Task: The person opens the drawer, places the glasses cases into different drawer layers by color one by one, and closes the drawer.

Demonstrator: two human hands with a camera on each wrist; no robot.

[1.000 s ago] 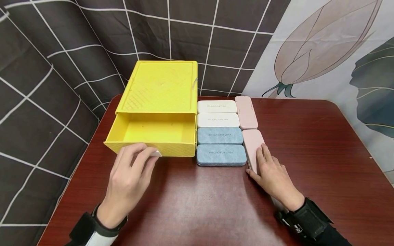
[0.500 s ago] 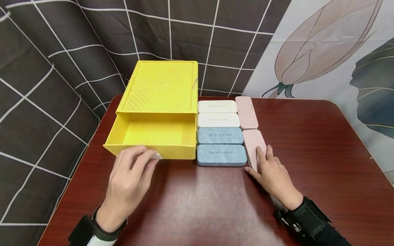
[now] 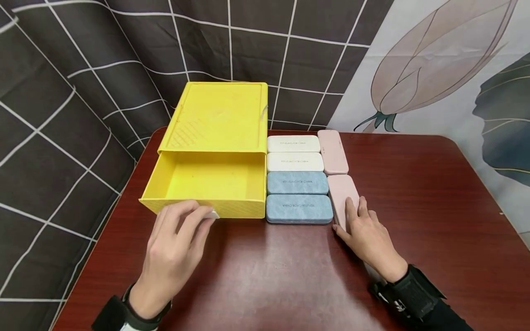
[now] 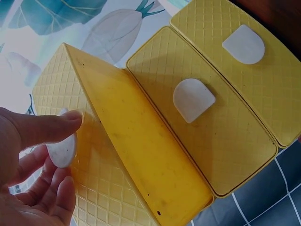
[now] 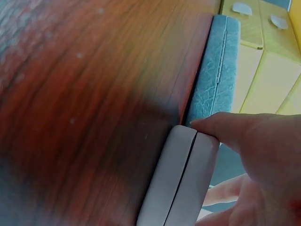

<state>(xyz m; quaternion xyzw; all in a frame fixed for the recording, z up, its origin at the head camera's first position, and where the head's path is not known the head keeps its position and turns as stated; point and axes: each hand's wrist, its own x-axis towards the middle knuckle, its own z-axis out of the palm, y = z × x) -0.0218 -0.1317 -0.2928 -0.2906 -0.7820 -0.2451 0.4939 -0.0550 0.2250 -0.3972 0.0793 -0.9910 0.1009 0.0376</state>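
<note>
The yellow drawer unit (image 3: 219,117) stands at the back left of the table, its top drawer (image 3: 242,209) pulled out and bare inside. My left hand (image 3: 174,248) pinches that drawer's white knob (image 4: 62,149) between thumb and fingers. At the right, my right hand (image 3: 372,239) rests on the near pink glasses case (image 3: 342,195). Its thumb touches the case's near left corner, while the fingers lie over the top. In the right wrist view, this case (image 5: 188,181) lies flat and closed, with a seam along its side.
Beside the drawer unit lie two white cases (image 3: 295,162) and two blue cases (image 3: 299,209). Another pink case (image 3: 332,151) lies behind the touched one. Two lower drawers (image 4: 202,136) are closed. A dark checked curtain (image 3: 265,55) hangs behind the table (image 3: 265,285).
My left hand has drawn the top drawer a little farther out toward me. My right hand has stayed on the pink glasses case, nearly still.
</note>
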